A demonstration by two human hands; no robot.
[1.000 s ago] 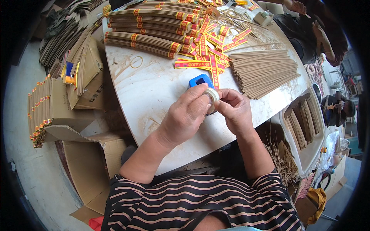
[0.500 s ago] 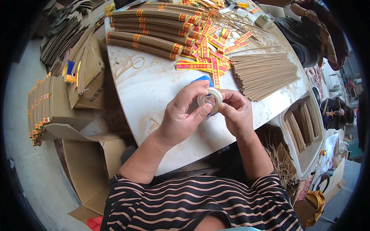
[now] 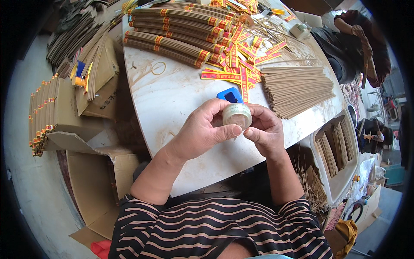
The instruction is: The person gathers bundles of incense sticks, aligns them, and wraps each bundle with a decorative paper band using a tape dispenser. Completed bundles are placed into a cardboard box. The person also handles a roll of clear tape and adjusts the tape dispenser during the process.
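Note:
A roll of clear tape is held up over the near part of the white table. My left hand grips it from the left, fingers behind and thumb across the front. On the other side my right hand has its fingers curled against the roll's edge, thumb close to the left thumb. Just beyond the roll lies a blue plastic tape dispenser, partly hidden by the hands. Red and yellow paper labels are scattered behind it.
Banded incense-stick bundles are stacked at the far left of the table. Loose brown sticks lie to the right, near a white bin of sticks. Cardboard boxes stand at left. Another person sits at far right.
The tape roll has tilted so that its outer face shows more, and both hands have turned with it. The blue dispenser behind it is more visible now.

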